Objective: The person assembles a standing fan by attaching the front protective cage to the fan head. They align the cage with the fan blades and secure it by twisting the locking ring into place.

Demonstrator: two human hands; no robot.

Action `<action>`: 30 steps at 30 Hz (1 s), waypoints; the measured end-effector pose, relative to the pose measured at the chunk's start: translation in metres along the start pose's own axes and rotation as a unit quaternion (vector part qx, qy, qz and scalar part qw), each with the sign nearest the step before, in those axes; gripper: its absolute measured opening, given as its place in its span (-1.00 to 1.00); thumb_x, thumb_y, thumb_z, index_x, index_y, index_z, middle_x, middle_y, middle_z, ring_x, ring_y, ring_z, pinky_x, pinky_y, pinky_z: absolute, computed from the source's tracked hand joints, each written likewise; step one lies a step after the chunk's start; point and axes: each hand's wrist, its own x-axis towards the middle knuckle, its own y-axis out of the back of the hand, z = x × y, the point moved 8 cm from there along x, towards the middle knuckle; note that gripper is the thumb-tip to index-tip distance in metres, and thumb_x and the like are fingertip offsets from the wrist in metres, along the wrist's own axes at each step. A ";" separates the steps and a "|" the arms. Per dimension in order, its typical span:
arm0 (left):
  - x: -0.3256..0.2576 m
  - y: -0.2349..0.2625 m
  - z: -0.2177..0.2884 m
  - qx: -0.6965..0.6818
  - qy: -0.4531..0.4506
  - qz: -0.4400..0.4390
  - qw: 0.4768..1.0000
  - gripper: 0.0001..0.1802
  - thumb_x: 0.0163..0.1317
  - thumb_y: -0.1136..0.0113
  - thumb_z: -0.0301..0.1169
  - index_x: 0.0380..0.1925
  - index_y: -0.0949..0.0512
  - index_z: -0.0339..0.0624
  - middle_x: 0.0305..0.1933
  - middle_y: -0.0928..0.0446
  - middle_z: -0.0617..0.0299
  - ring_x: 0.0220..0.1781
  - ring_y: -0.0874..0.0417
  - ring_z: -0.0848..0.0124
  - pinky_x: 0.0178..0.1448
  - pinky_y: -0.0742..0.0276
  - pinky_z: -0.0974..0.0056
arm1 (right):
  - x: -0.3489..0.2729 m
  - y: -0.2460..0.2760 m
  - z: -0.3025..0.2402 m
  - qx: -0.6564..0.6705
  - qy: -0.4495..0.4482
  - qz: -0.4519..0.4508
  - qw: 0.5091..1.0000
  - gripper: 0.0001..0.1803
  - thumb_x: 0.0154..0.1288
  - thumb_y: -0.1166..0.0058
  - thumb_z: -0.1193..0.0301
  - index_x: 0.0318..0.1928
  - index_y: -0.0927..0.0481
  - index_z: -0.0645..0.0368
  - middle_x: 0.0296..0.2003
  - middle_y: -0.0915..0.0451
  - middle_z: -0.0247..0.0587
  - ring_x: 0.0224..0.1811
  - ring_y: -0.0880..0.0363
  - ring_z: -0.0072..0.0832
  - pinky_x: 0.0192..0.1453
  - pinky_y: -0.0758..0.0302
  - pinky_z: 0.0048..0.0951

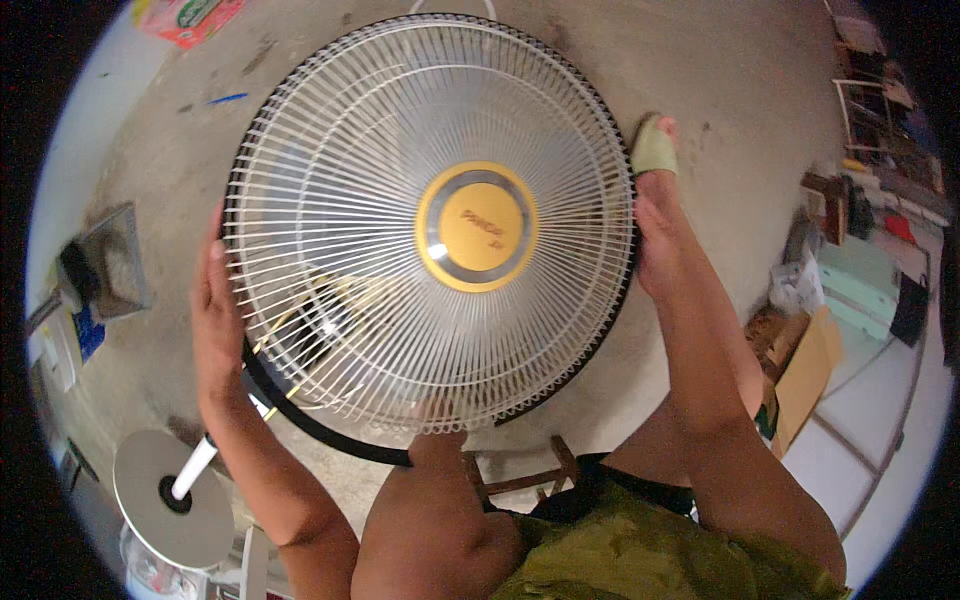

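you see dark lettering on the yellow disc amid the fan grille; print on the red packet is blurred.

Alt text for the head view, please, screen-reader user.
Two bare hands, left and right, hold opposite sides of a round wire fan grille with a yellow center badge. A black rim band hangs away from its lower-left edge. Beyond are a bare floor and, lower left, a round pale base.
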 end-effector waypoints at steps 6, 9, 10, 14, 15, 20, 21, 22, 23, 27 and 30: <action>0.004 0.002 -0.003 0.003 -0.015 0.001 1.000 -0.49 0.46 0.29 -0.15 0.29 -0.23 -0.20 0.25 -0.33 0.12 0.24 -0.37 0.36 0.27 -0.26 0.32 | 0.006 0.004 0.013 0.071 0.017 -0.027 0.997 -0.55 0.47 0.27 0.27 0.29 -0.28 0.11 0.09 -0.47 -0.26 0.08 -0.43 -0.45 0.20 -0.33 -0.43; 0.001 0.001 -0.003 0.010 0.007 0.012 1.000 -0.48 0.45 0.30 -0.13 0.28 -0.24 -0.19 0.29 -0.30 0.11 0.30 -0.30 0.32 0.34 -0.17 0.27 | 0.000 -0.004 0.003 0.064 0.014 -0.034 0.997 -0.55 0.47 0.30 0.31 0.31 -0.26 0.12 0.13 -0.44 -0.27 0.11 -0.41 -0.46 0.23 -0.29 -0.46; 0.002 0.001 -0.004 0.020 0.006 0.014 1.000 -0.47 0.45 0.31 -0.12 0.28 -0.24 -0.19 0.30 -0.29 0.11 0.32 -0.28 0.30 0.36 -0.14 0.26 | -0.002 -0.003 0.000 0.056 0.012 -0.032 0.998 -0.55 0.47 0.31 0.31 0.31 -0.26 0.12 0.13 -0.44 -0.27 0.12 -0.40 -0.47 0.24 -0.29 -0.47; 0.005 0.004 -0.005 0.056 -0.008 0.014 0.998 -0.46 0.45 0.31 -0.11 0.29 -0.24 -0.19 0.32 -0.27 0.10 0.35 -0.25 0.28 0.38 -0.11 0.23 | -0.005 -0.004 -0.005 0.021 0.009 -0.056 0.998 -0.50 0.48 0.35 0.27 0.33 -0.15 0.21 0.20 -0.34 -0.20 0.20 -0.30 -0.41 0.30 -0.21 -0.42; 0.005 0.005 -0.005 0.064 -0.013 0.013 0.998 -0.46 0.45 0.31 -0.11 0.29 -0.23 -0.18 0.32 -0.26 0.10 0.35 -0.25 0.27 0.38 -0.11 0.22 | -0.002 -0.007 -0.005 0.034 0.023 -0.086 0.995 -0.50 0.47 0.32 0.29 0.33 -0.15 0.21 0.18 -0.36 -0.21 0.19 -0.31 -0.42 0.29 -0.21 -0.44; 0.007 0.008 -0.004 0.105 -0.040 0.008 0.994 -0.45 0.44 0.31 -0.10 0.29 -0.23 -0.17 0.34 -0.24 0.09 0.35 -0.25 0.26 0.38 -0.12 0.19 | -0.003 0.003 0.002 -0.010 -0.025 -0.028 0.999 -0.50 0.46 0.26 0.27 0.34 -0.17 0.15 0.15 -0.38 -0.25 0.16 -0.33 -0.48 0.26 -0.23 -0.49; 0.008 0.008 -0.004 0.108 -0.044 0.005 0.993 -0.45 0.44 0.31 -0.10 0.30 -0.22 -0.17 0.34 -0.24 0.09 0.35 -0.25 0.26 0.38 -0.12 0.19 | -0.001 0.004 0.002 -0.012 -0.022 -0.033 0.999 -0.50 0.46 0.26 0.27 0.34 -0.17 0.14 0.16 -0.38 -0.25 0.16 -0.33 -0.49 0.25 -0.23 -0.49; 0.008 0.007 -0.004 0.108 -0.045 0.003 0.993 -0.45 0.44 0.31 -0.10 0.30 -0.22 -0.16 0.34 -0.24 0.09 0.35 -0.25 0.25 0.38 -0.12 0.18 | 0.001 0.005 0.003 -0.014 -0.018 -0.040 0.999 -0.49 0.46 0.26 0.26 0.34 -0.17 0.14 0.17 -0.37 -0.25 0.16 -0.33 -0.49 0.25 -0.24 -0.49; 0.009 0.008 -0.006 0.104 -0.046 -0.002 0.994 -0.45 0.44 0.30 -0.09 0.30 -0.22 -0.16 0.34 -0.24 0.09 0.34 -0.26 0.26 0.38 -0.12 0.19 | 0.004 0.010 0.007 -0.022 -0.016 -0.030 0.999 -0.51 0.46 0.26 0.24 0.33 -0.20 0.09 0.16 -0.39 -0.28 0.15 -0.34 -0.49 0.25 -0.23 -0.46; 0.006 0.008 -0.011 0.044 -0.011 0.004 0.999 -0.46 0.44 0.29 -0.10 0.29 -0.23 -0.17 0.32 -0.26 0.09 0.32 -0.28 0.28 0.37 -0.13 0.22 | 0.005 0.004 0.006 -0.014 0.013 -0.044 0.999 -0.52 0.47 0.28 0.17 0.32 -0.25 -0.01 0.16 -0.41 -0.33 0.14 -0.36 -0.48 0.27 -0.22 -0.41; 0.005 0.006 -0.007 0.019 -0.005 0.011 1.000 -0.47 0.44 0.27 -0.12 0.28 -0.25 -0.19 0.29 -0.30 0.10 0.30 -0.31 0.31 0.35 -0.15 0.25 | 0.003 0.001 0.006 -0.006 0.002 -0.045 0.999 -0.48 0.45 0.24 0.12 0.33 -0.24 0.00 0.17 -0.40 -0.30 0.16 -0.35 -0.47 0.29 -0.21 -0.43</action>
